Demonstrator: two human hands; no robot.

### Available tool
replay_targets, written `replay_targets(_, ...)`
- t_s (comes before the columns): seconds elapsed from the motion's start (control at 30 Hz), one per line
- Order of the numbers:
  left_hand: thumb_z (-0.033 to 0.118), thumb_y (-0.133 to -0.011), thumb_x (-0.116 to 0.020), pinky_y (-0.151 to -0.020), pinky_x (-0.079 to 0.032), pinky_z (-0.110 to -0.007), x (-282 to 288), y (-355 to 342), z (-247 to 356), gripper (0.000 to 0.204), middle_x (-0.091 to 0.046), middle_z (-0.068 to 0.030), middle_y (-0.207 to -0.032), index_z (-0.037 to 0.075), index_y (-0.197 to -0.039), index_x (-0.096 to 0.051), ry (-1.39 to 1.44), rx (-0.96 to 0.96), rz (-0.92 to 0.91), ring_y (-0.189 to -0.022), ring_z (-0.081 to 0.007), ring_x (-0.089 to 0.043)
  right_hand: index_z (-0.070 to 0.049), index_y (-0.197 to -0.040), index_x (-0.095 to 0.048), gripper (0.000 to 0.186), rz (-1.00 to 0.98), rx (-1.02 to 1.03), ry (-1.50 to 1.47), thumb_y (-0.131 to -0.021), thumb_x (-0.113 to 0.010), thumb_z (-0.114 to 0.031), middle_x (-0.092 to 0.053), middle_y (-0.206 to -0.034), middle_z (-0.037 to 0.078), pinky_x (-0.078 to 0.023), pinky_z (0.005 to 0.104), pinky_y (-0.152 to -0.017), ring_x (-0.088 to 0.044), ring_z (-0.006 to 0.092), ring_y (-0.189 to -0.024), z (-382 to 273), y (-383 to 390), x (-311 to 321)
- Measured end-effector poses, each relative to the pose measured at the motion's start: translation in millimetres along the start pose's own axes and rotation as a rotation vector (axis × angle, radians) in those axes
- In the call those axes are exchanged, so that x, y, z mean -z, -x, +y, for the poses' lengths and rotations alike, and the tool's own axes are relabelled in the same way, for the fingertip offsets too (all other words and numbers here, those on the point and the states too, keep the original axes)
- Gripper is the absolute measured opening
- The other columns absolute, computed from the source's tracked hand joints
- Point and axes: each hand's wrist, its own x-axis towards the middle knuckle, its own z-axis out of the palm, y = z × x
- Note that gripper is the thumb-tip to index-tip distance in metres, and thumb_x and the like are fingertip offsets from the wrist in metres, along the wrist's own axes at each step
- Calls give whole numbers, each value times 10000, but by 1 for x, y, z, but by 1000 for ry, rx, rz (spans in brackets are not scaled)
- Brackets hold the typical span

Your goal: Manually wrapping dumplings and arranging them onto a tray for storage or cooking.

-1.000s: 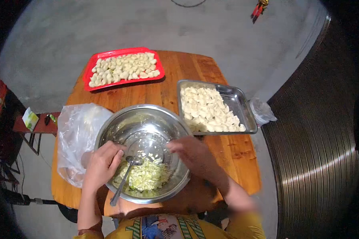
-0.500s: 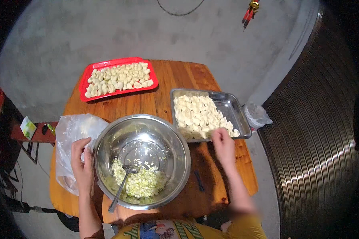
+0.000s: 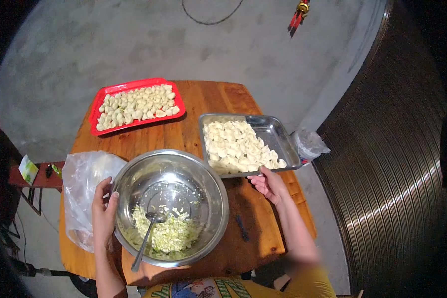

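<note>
A large steel mixing bowl (image 3: 218,198) holds chopped pale-green vegetable filling (image 3: 171,233), with a metal spoon (image 3: 145,243) leaning on its near rim. My left hand (image 3: 103,208) is at the bowl's left rim, thumb and fingers apart and curved; whether it presses on the rim is hard to tell. To the right, a rectangular metal tray (image 3: 278,134) carries many folded dumplings (image 3: 236,146), its far right part bare. My right hand (image 3: 269,185) grips the tray's near edge, with the thumb at the rim and the fingers curled below.
A red tray (image 3: 95,116) of dumplings stands at the table's far left. A clear plastic bag (image 3: 82,198) lies left of the bowl, and a bagged tub (image 3: 309,144) sits beyond the metal tray. Between bowl and right arm is a small dark object (image 3: 242,228) on the wooden table (image 3: 198,99).
My right hand has turned over, from fingers down at the metal tray's near edge to a thumb-on-rim grip. The whole view has shifted slightly. My left hand stays by the bowl.
</note>
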Motion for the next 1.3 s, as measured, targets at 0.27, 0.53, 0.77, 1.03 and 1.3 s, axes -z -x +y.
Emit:
replay_targets(0.27,58,-923,-557,-885,-454,-292,11,1,4,394,-606,-109,-1134,37,-1313,-507,115,12,-30,-1000,-170,-575,11,-1148,-520,357,-41,5,-53,-1009,-451,-310,-692,-931,156,-591,270,-618,-693,187,-772,-3,-26,-21)
replay_targets(0.53,110,-963,-530,-910,-445,-315,28,-10,-11,331,-606,-101,-1128,24,-1283,-531,72,-25,66,-1043,-170,-561,26,-1128,-548,380,-24,-2,-56,-1006,-455,-321,-694,-940,178,-596,288,-626,-694,199,-772,10,-38,-49)
replay_targets(0.77,224,-1007,-490,-826,-457,-271,119,-11,-70,310,-624,-60,-1099,38,-1239,-577,84,-85,489,-1007,-138,-588,13,-1110,-517,457,-189,21,-46,-989,-477,-425,-696,-1021,204,-596,299,-658,-696,199,-797,40,-40,-117)
replay_targets(1.03,189,-995,-508,-721,-440,-238,224,-6,-103,222,-614,-23,-924,29,-1127,-588,163,-57,647,-849,-92,-556,-68,-888,-578,326,-39,326,318,-1017,-454,-341,-513,-596,-19,-350,204,-419,-450,59,-487,70,55,-190)
replay_targets(1.3,217,-976,-529,-576,-436,-294,239,58,-51,208,-564,-35,-725,20,-938,-579,-81,130,495,-642,-120,-536,-90,-983,-589,77,-407,578,655,-977,-537,-146,-602,-835,3,-439,219,-570,-541,76,-673,61,120,-277)
